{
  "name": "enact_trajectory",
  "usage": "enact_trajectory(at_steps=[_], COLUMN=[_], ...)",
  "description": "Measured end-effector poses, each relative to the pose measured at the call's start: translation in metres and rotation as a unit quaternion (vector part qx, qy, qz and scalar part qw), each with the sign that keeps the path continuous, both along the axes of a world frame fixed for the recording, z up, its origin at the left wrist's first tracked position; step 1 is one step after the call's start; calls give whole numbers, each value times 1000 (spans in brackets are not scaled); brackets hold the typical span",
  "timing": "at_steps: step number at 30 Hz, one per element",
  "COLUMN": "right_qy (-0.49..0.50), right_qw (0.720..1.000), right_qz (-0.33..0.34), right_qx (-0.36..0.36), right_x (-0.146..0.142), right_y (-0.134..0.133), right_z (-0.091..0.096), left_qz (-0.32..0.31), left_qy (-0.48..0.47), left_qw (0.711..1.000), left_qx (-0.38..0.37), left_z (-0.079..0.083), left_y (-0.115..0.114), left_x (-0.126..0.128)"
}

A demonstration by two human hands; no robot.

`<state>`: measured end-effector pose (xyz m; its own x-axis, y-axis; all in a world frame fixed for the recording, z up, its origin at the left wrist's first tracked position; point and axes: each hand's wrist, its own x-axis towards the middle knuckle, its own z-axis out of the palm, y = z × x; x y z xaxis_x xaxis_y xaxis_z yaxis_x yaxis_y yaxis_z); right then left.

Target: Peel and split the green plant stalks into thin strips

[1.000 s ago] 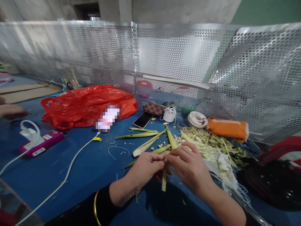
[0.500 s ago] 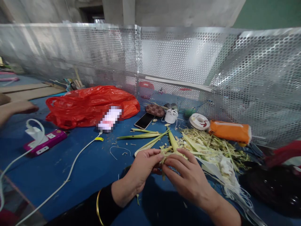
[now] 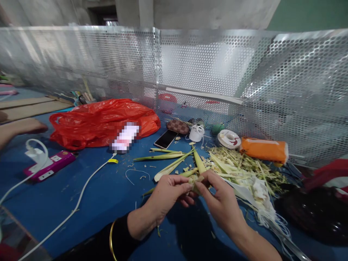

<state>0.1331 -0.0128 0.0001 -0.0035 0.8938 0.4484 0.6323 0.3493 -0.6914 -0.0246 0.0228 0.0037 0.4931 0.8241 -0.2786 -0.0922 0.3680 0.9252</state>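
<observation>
My left hand (image 3: 169, 194) pinches a small folded piece of pale green plant husk (image 3: 194, 181) between thumb and fingers. My right hand (image 3: 224, 201) closes on the same piece from the other side, thumb and index finger at its edge. The fingers partly cover it, so its full shape is hidden. Just beyond the hands, long green husk leaves (image 3: 172, 166) lie on the blue table (image 3: 103, 203). To the right spreads a heap of shredded plant fibre (image 3: 255, 163), with white thread and cloth (image 3: 262, 194) at its near side.
A red plastic bag (image 3: 89, 123), a lit phone (image 3: 125, 137), a dark phone (image 3: 165, 139) and a purple power strip (image 3: 51, 165) with a white cable lie leftward. A tape roll (image 3: 228, 139) and orange packet (image 3: 263, 149) sit behind the heap. Another person's hand (image 3: 29, 127) is far left.
My right hand has shifted its fingers on the husk piece, and its thumb now shows. The husk piece is turned and sits slightly further right. The view has shifted slightly.
</observation>
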Motion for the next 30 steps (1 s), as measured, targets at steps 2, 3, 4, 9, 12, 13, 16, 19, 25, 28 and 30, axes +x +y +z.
enact_trajectory(at_steps=[2, 3, 4, 9, 12, 13, 16, 19, 25, 28, 30], right_qy=[1, 5, 10, 27, 57, 72, 130, 188, 235, 201, 169], right_qw=[999, 999, 998, 997, 994, 991, 981, 969, 958, 972, 980], right_qz=[-11, -10, -7, -7, -6, -8, -7, 11, 35, 43, 64], right_qx=[-33, -46, -56, -68, -98, -111, -142, -158, -161, -113, -83], right_x=[1, 1, 2, 2, 0, 0, -2, -5, 0, 7, 11], right_y=[0, 0, 1, 3, 4, 5, 5, 6, 7, 6, 6], right_z=[-1, -2, -2, -5, -9, -10, -12, -10, 0, 6, 9], left_qz=[-1, -3, -7, -9, 10, 15, 30, 30, 52, 66, 61], left_qy=[5, 8, 9, 13, 33, 36, 39, 31, -16, -47, -63], left_qw=[1000, 1000, 1000, 1000, 999, 999, 998, 999, 998, 995, 993], left_qx=[-2, -5, -8, -12, 13, 24, 37, 23, -34, -64, -78], left_z=[1, 1, 2, 3, 2, 2, 0, -3, -1, 2, 2], left_y=[0, -1, -1, -3, -3, -3, -2, -2, 3, 6, 7], left_x=[0, 0, 0, 1, 3, 4, 5, 4, -1, -4, -5])
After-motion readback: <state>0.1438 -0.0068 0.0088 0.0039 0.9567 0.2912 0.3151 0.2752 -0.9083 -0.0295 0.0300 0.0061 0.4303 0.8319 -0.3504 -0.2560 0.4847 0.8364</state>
